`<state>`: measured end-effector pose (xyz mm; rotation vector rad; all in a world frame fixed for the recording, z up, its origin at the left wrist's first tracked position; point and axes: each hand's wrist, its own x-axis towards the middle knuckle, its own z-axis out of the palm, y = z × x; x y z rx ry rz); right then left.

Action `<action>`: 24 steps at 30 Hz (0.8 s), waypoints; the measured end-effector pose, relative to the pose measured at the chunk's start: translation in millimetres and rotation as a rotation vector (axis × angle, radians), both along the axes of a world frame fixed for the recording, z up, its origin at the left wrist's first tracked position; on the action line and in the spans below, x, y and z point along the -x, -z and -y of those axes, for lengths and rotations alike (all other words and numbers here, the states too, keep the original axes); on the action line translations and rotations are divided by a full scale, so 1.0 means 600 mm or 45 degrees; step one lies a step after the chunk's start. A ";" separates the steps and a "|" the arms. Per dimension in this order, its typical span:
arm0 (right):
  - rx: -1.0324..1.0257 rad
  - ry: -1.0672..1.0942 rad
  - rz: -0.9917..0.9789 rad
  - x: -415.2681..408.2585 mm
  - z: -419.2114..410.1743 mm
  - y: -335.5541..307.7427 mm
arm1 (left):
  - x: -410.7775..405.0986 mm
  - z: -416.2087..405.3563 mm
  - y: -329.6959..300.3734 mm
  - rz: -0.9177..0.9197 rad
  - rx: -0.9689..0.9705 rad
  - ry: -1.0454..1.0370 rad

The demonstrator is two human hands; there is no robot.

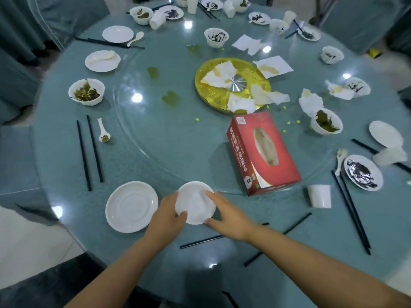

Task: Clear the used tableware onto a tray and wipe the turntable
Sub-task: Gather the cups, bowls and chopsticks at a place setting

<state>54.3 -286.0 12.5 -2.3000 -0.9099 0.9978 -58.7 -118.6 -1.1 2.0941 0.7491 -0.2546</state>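
A small white bowl sits at the near edge of the round table, half over the rim of the glass turntable. My left hand grips its left rim with the thumb on the edge. My right hand holds its right side, fingers curled round the rim. A larger white plate lies just left of the bowl. Used bowls with green leftovers and a dark-stained plate ring the table. Soiled napkins lie on the gold centre disc.
A red tissue box lies on the turntable right of centre. Black chopsticks lie at left, more at right and under my right forearm. A white cup stands at the near right. Covered chairs surround the table.
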 end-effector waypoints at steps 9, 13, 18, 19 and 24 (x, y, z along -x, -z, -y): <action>-0.146 0.118 0.050 -0.035 0.172 -0.057 | -0.084 0.105 -0.058 0.178 0.137 -0.066; -0.186 0.180 0.118 -0.062 0.257 -0.078 | -0.123 0.177 -0.074 0.214 0.166 0.007; -0.154 0.165 0.126 -0.091 0.353 -0.092 | -0.177 0.270 -0.088 0.263 0.151 0.048; -0.144 0.189 0.131 -0.101 0.371 -0.093 | -0.188 0.287 -0.092 0.263 0.151 0.056; -0.150 0.265 0.179 -0.154 0.443 -0.103 | -0.241 0.369 -0.099 0.291 0.155 0.053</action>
